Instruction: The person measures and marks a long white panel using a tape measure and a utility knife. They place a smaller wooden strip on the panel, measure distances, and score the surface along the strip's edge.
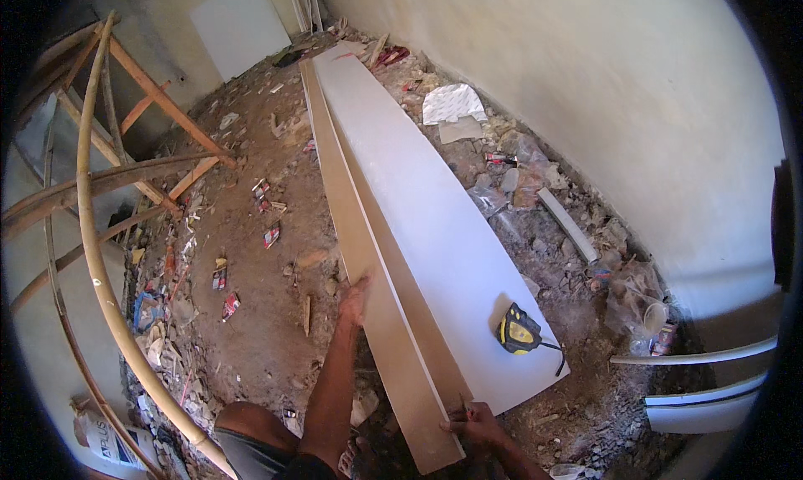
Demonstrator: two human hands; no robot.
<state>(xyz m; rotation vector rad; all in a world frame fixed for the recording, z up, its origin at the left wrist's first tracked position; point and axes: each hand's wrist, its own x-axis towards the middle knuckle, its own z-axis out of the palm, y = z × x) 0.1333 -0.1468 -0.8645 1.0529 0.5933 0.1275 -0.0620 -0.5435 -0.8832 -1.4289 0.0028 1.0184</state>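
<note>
A long brown board (381,300) with a pale edge runs away from me, lying partly over a second brown strip (427,334) and a long white panel (435,212). My left hand (355,300) is closed on the board's left edge, partway along. At the near end, my right hand (475,424) is closed beside the board's right edge, fingertips touching it. A small dark thing seems to stick up from those fingers, too small to name. On the white panel, right of the boards, rests a yellow and black tape measure (519,329) with a dark strap.
Bamboo poles (90,187) and a wooden frame (155,95) stand at left. Rubble and wrappers (230,306) litter the dirt floor. A white strip (567,225) and plastic bags (634,300) lie by the right wall (585,70). A white sack (117,442) sits lower left.
</note>
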